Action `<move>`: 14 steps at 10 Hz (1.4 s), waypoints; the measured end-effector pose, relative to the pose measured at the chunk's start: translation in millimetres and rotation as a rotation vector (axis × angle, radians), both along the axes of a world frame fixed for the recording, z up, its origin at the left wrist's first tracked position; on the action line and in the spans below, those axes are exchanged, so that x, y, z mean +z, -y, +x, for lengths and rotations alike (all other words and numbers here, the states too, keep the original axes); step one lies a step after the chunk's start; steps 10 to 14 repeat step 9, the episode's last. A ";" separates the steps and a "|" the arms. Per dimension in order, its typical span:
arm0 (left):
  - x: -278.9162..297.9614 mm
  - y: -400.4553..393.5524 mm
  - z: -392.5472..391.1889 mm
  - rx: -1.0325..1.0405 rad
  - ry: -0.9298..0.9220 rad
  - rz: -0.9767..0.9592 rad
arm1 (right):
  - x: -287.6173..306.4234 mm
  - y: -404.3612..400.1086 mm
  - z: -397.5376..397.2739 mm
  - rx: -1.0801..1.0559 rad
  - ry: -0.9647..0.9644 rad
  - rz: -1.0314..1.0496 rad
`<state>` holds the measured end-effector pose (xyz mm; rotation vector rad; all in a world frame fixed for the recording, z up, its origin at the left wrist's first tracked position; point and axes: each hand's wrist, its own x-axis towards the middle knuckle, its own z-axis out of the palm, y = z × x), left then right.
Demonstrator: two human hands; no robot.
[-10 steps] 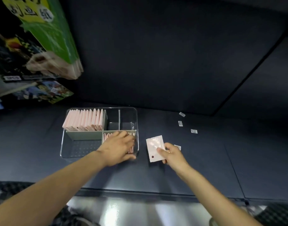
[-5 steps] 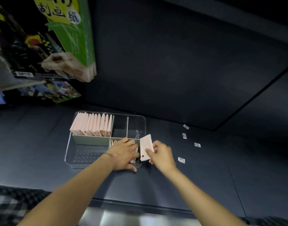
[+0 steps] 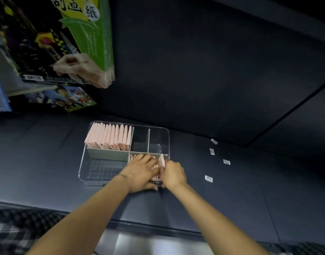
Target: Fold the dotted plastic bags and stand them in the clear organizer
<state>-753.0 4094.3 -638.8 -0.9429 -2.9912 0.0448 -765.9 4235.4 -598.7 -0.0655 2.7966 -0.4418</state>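
While the left hand (image 3: 139, 173) presses flat on the stood bags (image 3: 154, 169), the right hand (image 3: 173, 173) pinches a thin, floppy, slippery folded bag (image 3: 161, 161) best gripped along its edge.

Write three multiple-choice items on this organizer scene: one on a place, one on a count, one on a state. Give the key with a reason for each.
1. Where in the clear organizer does the long row of folded bags stand?
A. far left compartment
B. near left compartment
C. far right compartment

2. How many small white labels lie on the table to the right of the organizer?
A. two
B. four
C. seven

3. What is the right hand doing?
A. lying flat on the table
B. pinching a folded bag upright at the near right compartment
C. lifting the organizer

Key:
1 A, the pink row fills the far left section.
2 B, four separate labels show on the dark surface.
3 B, its fingers grip the bag's edge beside the left hand, which rests on the bags already in that compartment.
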 end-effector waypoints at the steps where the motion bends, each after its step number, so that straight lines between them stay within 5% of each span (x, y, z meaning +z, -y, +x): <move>1: 0.9 3.2 3.8 0.023 0.003 0.083 | -3.6 -1.5 4.7 -0.009 0.000 -0.002; 5: 0.6 3.7 40.4 0.251 0.080 0.334 | -17.8 -13.0 15.4 -0.179 -0.185 -0.044; 8: 18.3 -18.2 44.9 0.425 0.309 0.226 | -1.2 -40.4 16.5 -0.202 0.023 -0.312; 9: 41.6 -20.4 46.6 0.497 0.278 0.356 | 23.4 -60.4 19.3 -0.201 -0.037 -0.404; 14: 41.6 -20.4 46.6 0.497 0.278 0.356 | 23.4 -60.4 19.3 -0.201 -0.037 -0.404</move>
